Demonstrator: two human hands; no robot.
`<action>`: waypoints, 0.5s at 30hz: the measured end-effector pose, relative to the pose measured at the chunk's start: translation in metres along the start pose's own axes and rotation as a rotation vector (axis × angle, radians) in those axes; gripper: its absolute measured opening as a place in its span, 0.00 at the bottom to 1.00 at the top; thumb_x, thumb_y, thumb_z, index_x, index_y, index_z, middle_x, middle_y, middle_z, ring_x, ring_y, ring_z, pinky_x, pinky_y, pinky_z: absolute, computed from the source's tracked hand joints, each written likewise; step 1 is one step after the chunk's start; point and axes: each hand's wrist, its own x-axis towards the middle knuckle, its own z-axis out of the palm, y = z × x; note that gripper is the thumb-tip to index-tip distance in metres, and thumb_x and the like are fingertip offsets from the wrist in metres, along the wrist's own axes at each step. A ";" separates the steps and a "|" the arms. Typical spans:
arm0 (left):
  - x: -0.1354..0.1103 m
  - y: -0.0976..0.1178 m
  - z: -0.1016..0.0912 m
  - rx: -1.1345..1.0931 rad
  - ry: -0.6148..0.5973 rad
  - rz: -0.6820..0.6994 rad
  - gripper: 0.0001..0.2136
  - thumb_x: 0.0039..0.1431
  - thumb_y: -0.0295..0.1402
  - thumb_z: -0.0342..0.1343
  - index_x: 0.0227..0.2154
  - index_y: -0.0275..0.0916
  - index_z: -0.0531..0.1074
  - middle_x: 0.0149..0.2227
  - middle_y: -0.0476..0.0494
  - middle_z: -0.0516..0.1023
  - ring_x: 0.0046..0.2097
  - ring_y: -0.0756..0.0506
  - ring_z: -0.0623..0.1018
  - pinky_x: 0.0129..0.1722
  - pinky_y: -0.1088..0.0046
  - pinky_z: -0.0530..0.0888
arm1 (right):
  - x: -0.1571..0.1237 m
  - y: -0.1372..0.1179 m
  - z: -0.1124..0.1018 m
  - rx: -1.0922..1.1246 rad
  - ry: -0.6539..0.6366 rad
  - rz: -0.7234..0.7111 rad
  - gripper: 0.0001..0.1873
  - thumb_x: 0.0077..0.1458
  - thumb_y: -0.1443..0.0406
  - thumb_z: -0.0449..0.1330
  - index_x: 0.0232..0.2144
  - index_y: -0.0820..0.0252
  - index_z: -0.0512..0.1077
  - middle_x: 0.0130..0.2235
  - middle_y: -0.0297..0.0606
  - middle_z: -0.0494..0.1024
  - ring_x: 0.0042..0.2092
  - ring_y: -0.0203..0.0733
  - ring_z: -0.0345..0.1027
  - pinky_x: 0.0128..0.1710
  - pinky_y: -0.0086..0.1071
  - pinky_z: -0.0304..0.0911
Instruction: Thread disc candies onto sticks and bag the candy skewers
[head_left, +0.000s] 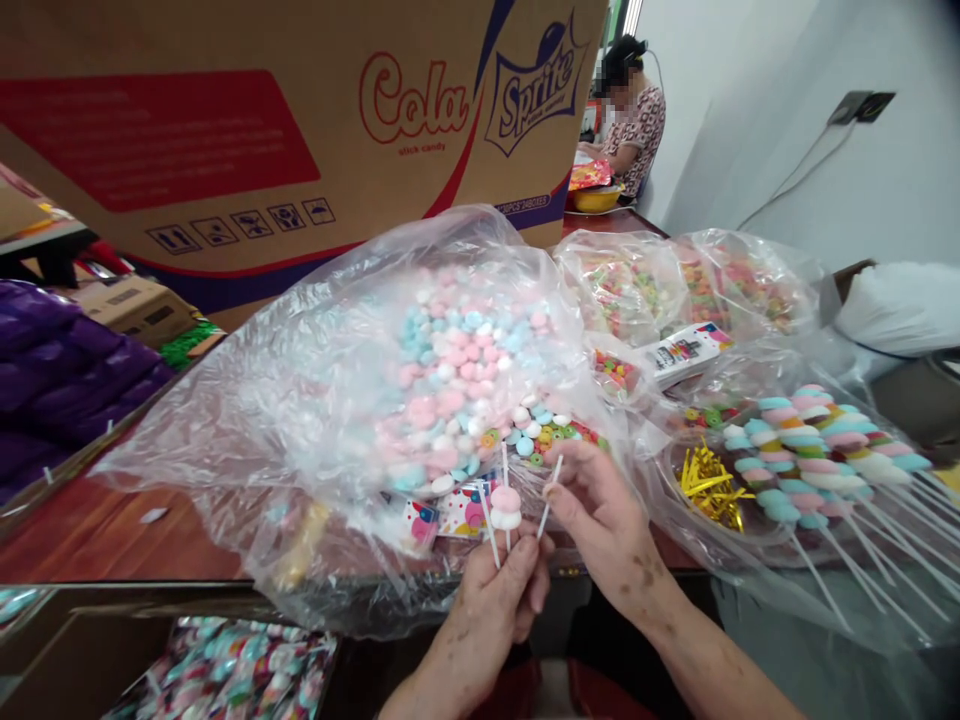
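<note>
My left hand (499,595) is closed around several thin white sticks near the table's front edge. On the middle stick a pink candy (505,498) sits above a white candy (505,521); the stick's tip pokes out on top. A second stick (488,525) leans left, bare. My right hand (604,515) has its thumb and fingertips at another bare white stick (551,492), whose lower end reaches my left fingers. Just beyond lie small ring candies (551,436) and a large clear bag holding pink, blue and white candies (465,350).
Finished candy skewers (814,455) and gold twist ties (709,485) lie on plastic at the right. A big cardboard box (247,130) stands behind. Bags of ring candies (630,285) are at the back right. Wrapped candies (240,665) fill a box below left. A person (634,130) sits further back.
</note>
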 end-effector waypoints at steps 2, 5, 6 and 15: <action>-0.001 0.001 -0.001 0.073 0.003 -0.015 0.15 0.64 0.46 0.49 0.38 0.38 0.70 0.20 0.57 0.62 0.16 0.56 0.51 0.16 0.79 0.48 | 0.002 -0.002 -0.005 -0.166 0.192 -0.193 0.21 0.58 0.62 0.57 0.54 0.55 0.62 0.49 0.43 0.70 0.47 0.44 0.66 0.46 0.38 0.65; -0.002 0.005 -0.001 0.261 -0.040 -0.005 0.17 0.64 0.46 0.48 0.36 0.37 0.72 0.21 0.56 0.59 0.20 0.54 0.55 0.18 0.78 0.51 | 0.006 -0.013 -0.013 -0.387 0.097 -0.368 0.18 0.58 0.64 0.58 0.51 0.54 0.68 0.56 0.43 0.68 0.57 0.49 0.59 0.58 0.45 0.53; -0.004 0.008 0.000 0.319 -0.057 0.012 0.17 0.64 0.46 0.49 0.36 0.36 0.72 0.22 0.55 0.59 0.22 0.53 0.56 0.20 0.77 0.53 | 0.007 -0.016 -0.015 -0.406 0.015 -0.373 0.14 0.58 0.64 0.58 0.48 0.53 0.72 0.54 0.42 0.69 0.57 0.49 0.59 0.59 0.45 0.52; -0.009 0.009 0.003 0.096 -0.089 -0.088 0.20 0.63 0.52 0.47 0.28 0.39 0.65 0.22 0.56 0.57 0.21 0.54 0.54 0.19 0.79 0.51 | 0.004 -0.010 -0.017 0.279 0.148 -0.065 0.06 0.58 0.63 0.61 0.29 0.56 0.76 0.36 0.33 0.74 0.38 0.36 0.67 0.39 0.29 0.63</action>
